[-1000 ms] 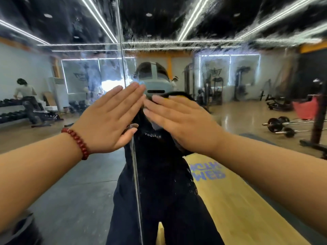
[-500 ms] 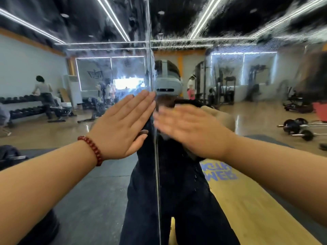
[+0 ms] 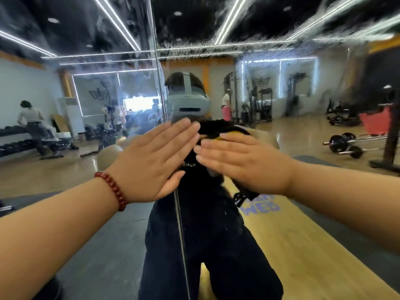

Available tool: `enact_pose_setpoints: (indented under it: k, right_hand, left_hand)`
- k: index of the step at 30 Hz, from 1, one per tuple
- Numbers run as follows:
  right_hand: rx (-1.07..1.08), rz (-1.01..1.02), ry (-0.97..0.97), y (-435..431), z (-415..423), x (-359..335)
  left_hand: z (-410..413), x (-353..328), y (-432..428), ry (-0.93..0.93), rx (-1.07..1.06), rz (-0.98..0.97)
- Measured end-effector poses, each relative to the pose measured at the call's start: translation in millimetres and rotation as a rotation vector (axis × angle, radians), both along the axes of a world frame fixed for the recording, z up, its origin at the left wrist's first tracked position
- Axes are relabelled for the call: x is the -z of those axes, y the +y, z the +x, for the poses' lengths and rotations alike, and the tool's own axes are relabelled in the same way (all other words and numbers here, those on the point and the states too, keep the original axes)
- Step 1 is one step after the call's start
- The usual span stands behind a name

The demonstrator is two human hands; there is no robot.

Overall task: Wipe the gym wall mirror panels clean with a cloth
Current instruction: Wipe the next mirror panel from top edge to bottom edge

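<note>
Against the streaked mirror, left hand flat beside the seam, right hand fingers straight over dark cloth

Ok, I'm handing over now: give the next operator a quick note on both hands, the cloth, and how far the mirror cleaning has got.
Left hand: open, fingers straight, flat against the left mirror panel beside the seam, holding nothing.
Right hand: open, fingers straight, pressing the cloth against the right mirror panel; only a dark edge with a bit of yellow shows above the fingers.
Done: the glass around and below the hands looks mostly clear.
Left: streaky wet film across the top of both panels, heaviest upper right. Work upward.
</note>
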State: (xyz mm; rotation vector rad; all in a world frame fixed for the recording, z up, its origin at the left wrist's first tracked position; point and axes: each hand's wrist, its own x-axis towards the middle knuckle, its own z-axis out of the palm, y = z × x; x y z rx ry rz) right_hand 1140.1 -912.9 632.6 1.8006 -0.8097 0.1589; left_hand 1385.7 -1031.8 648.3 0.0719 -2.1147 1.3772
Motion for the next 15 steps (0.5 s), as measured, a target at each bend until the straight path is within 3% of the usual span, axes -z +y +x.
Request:
enact_pose_setpoints:
  k: [4,11,15]
  right_hand:
    - [-0.003,-0.13,-0.275,1,-18,-37]
    - [0.004,0.125,0.002,18,-40,42]
    - [-0.011,0.1,-0.071,24,-40,20]
  left_hand:
    - [-13,1,3,0.037,-0.023,0.006]
    - [-27,14,10,0.129,-0.039,0.036]
    - [-36,25,17,0.195,-0.049,0.092]
